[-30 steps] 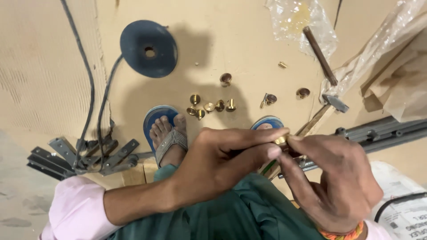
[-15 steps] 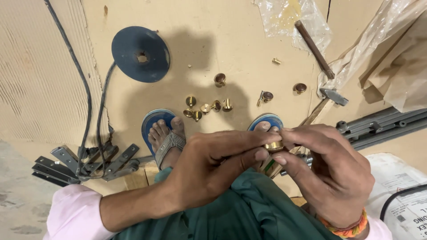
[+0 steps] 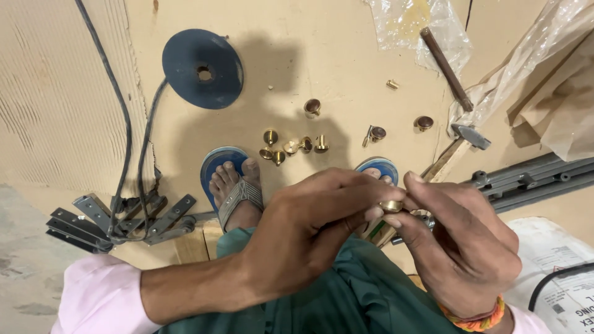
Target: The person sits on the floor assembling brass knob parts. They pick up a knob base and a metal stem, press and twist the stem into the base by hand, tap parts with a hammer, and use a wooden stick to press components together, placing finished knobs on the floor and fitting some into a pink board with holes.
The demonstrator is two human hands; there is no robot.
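Observation:
My left hand (image 3: 309,229) and my right hand (image 3: 461,247) meet above my lap. Between their fingertips sits a small round brass fitting (image 3: 391,205), pinched by the left thumb and fingers and touched by the right fingers. My right hand also seems to grip a slim metal tool (image 3: 411,226) under the fitting, mostly hidden. Several more brass fittings (image 3: 291,147) lie on the tan floor in front of my sandalled foot (image 3: 232,185).
A dark blue round disc (image 3: 203,68) lies far left of centre. A hammer (image 3: 448,71) rests on plastic wrap at upper right. Grey metal brackets (image 3: 117,219) and a black cable lie at left; grey metal rails (image 3: 532,176) at right.
Both hands have stayed together on the brass fitting, shifting slightly lower and to the right in view. The fingers have turned a little around the fitting.

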